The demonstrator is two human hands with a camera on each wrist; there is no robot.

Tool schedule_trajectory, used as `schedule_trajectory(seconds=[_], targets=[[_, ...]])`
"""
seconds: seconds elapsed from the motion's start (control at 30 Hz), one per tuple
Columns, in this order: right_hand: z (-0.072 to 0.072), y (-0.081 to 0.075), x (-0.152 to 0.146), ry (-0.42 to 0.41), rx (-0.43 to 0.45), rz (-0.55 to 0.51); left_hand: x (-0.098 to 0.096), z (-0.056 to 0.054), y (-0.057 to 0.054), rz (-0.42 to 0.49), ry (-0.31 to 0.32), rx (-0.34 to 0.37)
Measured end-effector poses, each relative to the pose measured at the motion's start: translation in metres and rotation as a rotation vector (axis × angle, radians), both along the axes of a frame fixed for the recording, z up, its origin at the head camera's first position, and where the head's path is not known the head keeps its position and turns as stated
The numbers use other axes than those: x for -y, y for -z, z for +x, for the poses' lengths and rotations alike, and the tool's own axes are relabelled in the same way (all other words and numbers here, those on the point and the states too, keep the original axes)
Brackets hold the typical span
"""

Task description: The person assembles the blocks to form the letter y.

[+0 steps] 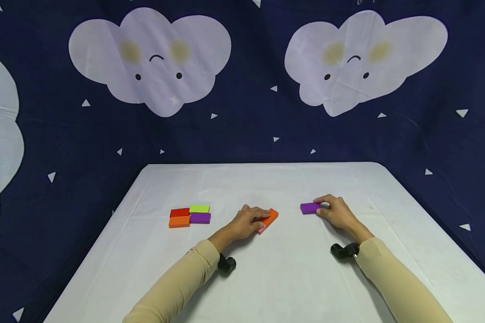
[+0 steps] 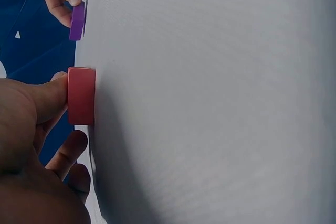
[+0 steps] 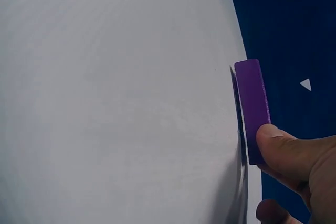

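Note:
Near the middle of the table, my left hand [image 1: 244, 223] grips an orange block [image 1: 272, 216] that lies slantwise under the fingers. Seen from the left wrist, the end of this orange block [image 2: 81, 96] looks reddish, with the thumb against its side. Farther right, my right hand [image 1: 340, 212] pinches one end of a purple block [image 1: 309, 208] between thumb and fingers. The right wrist view shows the purple block [image 3: 252, 98] long side on, close over the table, with the thumb on its lower end. A gap of bare cloth separates the two held blocks.
To the left, a red block [image 1: 179, 212], a lime green block [image 1: 200, 208], another orange block [image 1: 179, 221] and another purple block [image 1: 200, 218] lie together in two rows. The white table [image 1: 246, 179] ends at a dark blue cloth [image 1: 250, 130] with cloud prints.

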State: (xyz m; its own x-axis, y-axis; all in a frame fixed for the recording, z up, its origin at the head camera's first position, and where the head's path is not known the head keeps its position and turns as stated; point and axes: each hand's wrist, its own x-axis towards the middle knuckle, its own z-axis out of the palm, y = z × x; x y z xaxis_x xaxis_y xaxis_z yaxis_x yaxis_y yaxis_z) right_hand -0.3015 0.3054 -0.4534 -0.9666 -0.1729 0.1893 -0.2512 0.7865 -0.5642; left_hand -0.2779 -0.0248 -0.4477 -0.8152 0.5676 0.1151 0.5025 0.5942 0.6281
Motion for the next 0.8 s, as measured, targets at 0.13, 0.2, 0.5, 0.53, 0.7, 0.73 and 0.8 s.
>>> schedule_trajectory(seconds=[0.13,0.2,0.5,0.53,0.7,0.73,0.8], targets=[[-0.003,-0.004,0.005,-0.018,-0.016,-0.016,0.0,-0.001,0.0,0.003,0.001,-0.009],[-0.005,-0.005,0.008,-0.034,-0.03,-0.022,0.0,-0.001,0.0,0.005,0.001,-0.008],[-0.012,-0.009,0.026,-0.087,-0.045,-0.027,-0.001,-0.002,0.002,0.0,0.0,-0.014],[-0.013,-0.01,0.028,-0.09,-0.041,-0.026,-0.001,-0.002,0.002,-0.001,-0.001,-0.014],[-0.016,-0.011,0.04,-0.116,-0.041,-0.029,-0.001,-0.001,0.003,-0.001,-0.004,-0.018],[-0.017,-0.01,0.042,-0.121,-0.042,-0.027,-0.001,-0.001,0.003,-0.001,-0.004,-0.018],[-0.019,-0.01,0.046,-0.132,-0.046,-0.028,-0.001,-0.001,0.003,-0.002,-0.005,-0.018]])
